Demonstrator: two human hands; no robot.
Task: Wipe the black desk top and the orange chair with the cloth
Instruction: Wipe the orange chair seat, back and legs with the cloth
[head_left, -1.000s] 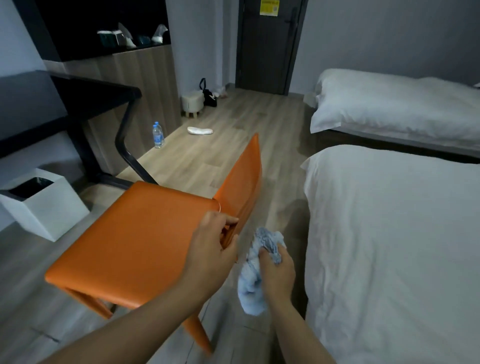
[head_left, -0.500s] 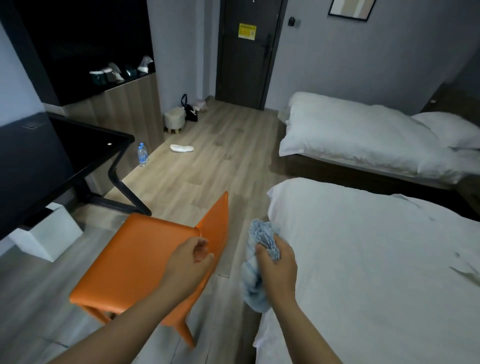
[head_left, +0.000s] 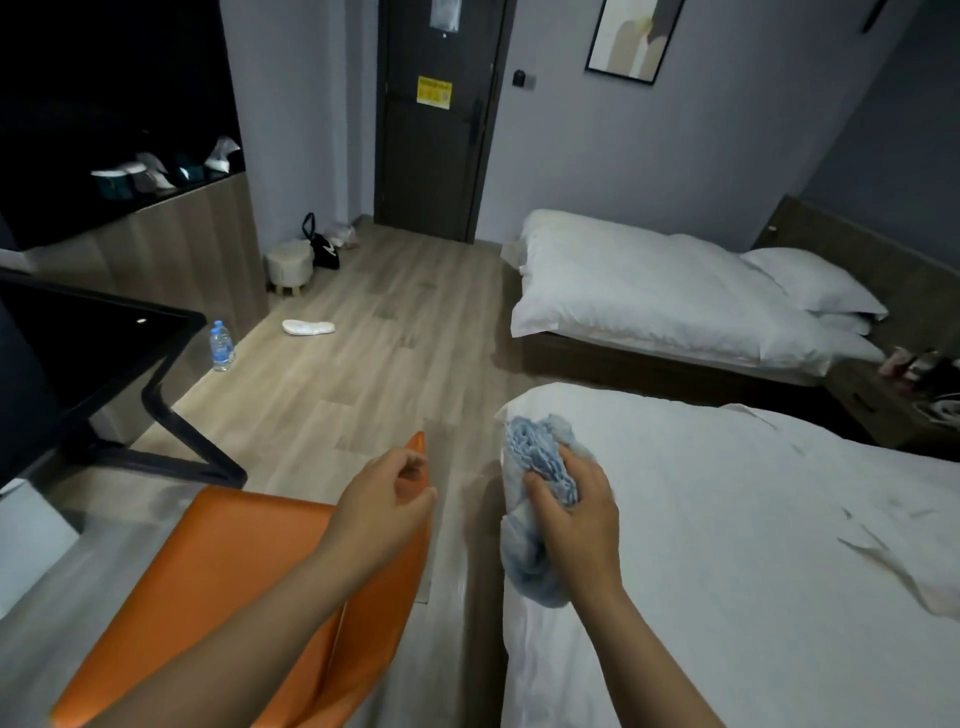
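The right hand (head_left: 574, 512) is gripping a bunched light-blue cloth (head_left: 540, 499) in closed fingers, just beside the near bed (head_left: 753, 545). The left hand (head_left: 384, 506) is hovering loosely curled over the orange chair (head_left: 223, 582), holding nothing; contact with the backrest cannot be confirmed. The black desk top (head_left: 93, 338) is sitting at left. A yellow notice (head_left: 434, 92) is showing on the door (head_left: 436, 156) (text unreadable).

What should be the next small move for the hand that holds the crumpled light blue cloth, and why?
Probably the right hand should bring the crumpled light blue cloth left and down onto the orange padded chair seat. The cloth is bunched in that hand in front of the white bed, touching neither chair nor black desk top. The left hand hovers empty by the chair back, and the seat lies closest.
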